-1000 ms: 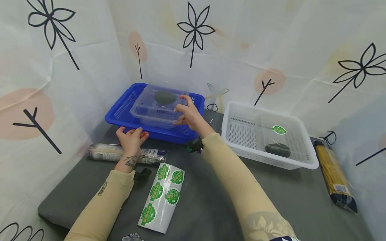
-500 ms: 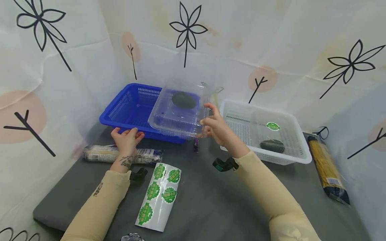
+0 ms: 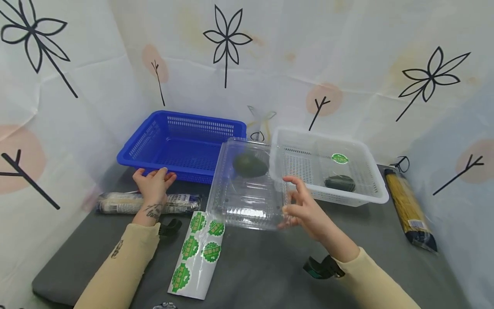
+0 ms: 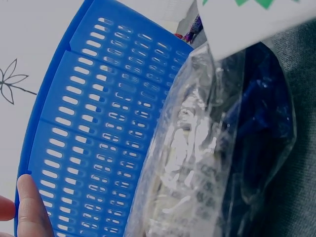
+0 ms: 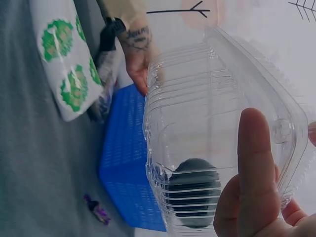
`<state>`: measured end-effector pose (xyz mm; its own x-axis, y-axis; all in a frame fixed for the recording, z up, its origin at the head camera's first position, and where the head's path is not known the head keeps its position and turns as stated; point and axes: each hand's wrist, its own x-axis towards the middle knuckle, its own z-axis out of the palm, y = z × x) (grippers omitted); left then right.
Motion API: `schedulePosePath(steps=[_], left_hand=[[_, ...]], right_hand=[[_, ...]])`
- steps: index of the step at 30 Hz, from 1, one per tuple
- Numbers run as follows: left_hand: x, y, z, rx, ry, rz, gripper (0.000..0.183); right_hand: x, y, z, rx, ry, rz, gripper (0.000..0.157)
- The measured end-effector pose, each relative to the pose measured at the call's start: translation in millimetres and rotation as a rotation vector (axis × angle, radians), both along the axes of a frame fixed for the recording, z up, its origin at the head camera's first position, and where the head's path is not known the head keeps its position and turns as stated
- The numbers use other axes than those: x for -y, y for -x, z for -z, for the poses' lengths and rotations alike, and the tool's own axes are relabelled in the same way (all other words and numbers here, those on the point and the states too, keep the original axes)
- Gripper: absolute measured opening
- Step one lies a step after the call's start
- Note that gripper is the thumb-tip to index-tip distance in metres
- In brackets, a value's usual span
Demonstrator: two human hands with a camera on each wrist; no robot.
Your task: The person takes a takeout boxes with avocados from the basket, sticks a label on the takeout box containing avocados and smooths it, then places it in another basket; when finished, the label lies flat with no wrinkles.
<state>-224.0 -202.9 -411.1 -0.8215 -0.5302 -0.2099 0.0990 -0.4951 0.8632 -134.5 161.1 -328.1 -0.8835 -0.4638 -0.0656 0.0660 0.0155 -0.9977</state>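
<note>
My right hand [image 3: 305,210] grips the right edge of a clear plastic clamshell container [image 3: 247,210], held up over the table between the two baskets. Inside it lies a dark green oval fruit [image 3: 250,165], like an avocado. The right wrist view shows the fingers along the rim of the container [image 5: 207,108], with the dark fruit [image 5: 193,192] behind its ribbed wall. My left hand [image 3: 154,184] holds the front rim of a blue plastic basket [image 3: 181,150]. In the left wrist view, fingers [image 4: 33,207] of that hand lie at the basket's rim [image 4: 54,64].
A white basket [image 3: 328,194] at right holds another clear container with a green sticker [image 3: 340,159] and a dark item [image 3: 339,183]. A sticker sheet [image 3: 197,257] lies in front. Packaged noodles [image 3: 119,202] lie at left, a spaghetti bag [image 3: 411,210] far right.
My right hand has lifted the clear container out of the blue basket and carried it right and toward me, tilting it. My left hand stays at the blue basket's rim.
</note>
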Motion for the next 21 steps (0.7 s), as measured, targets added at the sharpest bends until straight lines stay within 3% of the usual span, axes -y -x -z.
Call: schedulePosePath(steps=[6, 11, 16, 21], left_hand=[[-1, 0.1, 0.5, -0.003, -0.007, 0.001, 0.069], [-1, 0.4, -0.5, -0.002, 0.008, -0.013, 0.067], [-1, 0.7, -0.9, 0.016, 0.022, -0.003, 0.068], [0, 0.5, -1.1, 0.034, 0.000, 0.019, 0.070]], right_hand=[[-21, -38.6, 13.9, -0.046, 0.025, -0.046, 0.066], [-33, -62.1, 25.7, -0.027, 0.037, -0.080, 0.069], [-41, -79.0, 39.5, 0.006, 0.045, -0.095, 0.068], [-47, -86.8, 57.3, 0.038, 0.005, -0.057, 0.069]])
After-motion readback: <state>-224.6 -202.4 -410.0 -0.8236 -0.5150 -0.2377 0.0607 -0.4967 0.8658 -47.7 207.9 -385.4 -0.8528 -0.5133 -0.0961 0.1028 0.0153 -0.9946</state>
